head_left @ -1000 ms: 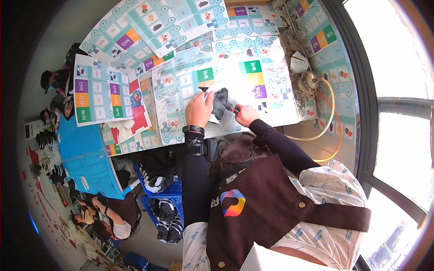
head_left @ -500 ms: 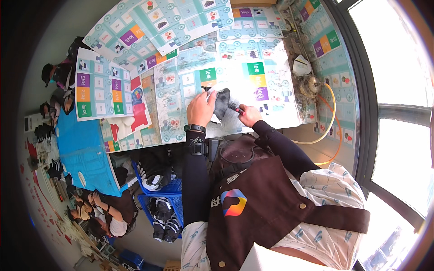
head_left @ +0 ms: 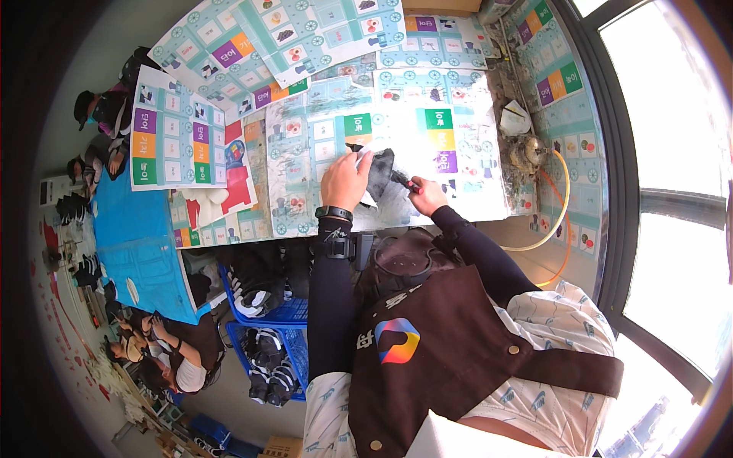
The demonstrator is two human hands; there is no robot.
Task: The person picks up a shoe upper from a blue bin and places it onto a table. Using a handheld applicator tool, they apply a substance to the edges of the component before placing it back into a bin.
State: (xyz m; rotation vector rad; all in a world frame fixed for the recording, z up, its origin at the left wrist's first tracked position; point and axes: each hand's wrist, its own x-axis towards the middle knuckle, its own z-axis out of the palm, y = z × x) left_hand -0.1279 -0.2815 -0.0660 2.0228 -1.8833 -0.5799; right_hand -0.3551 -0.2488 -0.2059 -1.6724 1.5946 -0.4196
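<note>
My left hand (head_left: 345,183) is closed on the left edge of a dark grey, fabric-like piece (head_left: 379,172), with white material showing along its edges. What the piece belongs to cannot be made out. In my right hand (head_left: 429,198) is a small slim tool (head_left: 413,185) with a black and red handle; its dark head touches the right side of the grey piece. Whether it is a brush or a blade is too small to tell. Both hands are close together over the paper-covered table (head_left: 473,187), near its front edge.
Printed sheets (head_left: 179,137) cover the table and hang at its left. A metal fitting (head_left: 527,153) with a yellow hose (head_left: 563,206) stands at the right. Blue crates (head_left: 263,309) of shoes sit below. A blue-covered table (head_left: 141,237) and seated people (head_left: 191,374) are at left.
The whole view has shifted a little, so the table appears slightly farther right. Both hands keep their hold, and the tool still meets the grey piece's right side.
</note>
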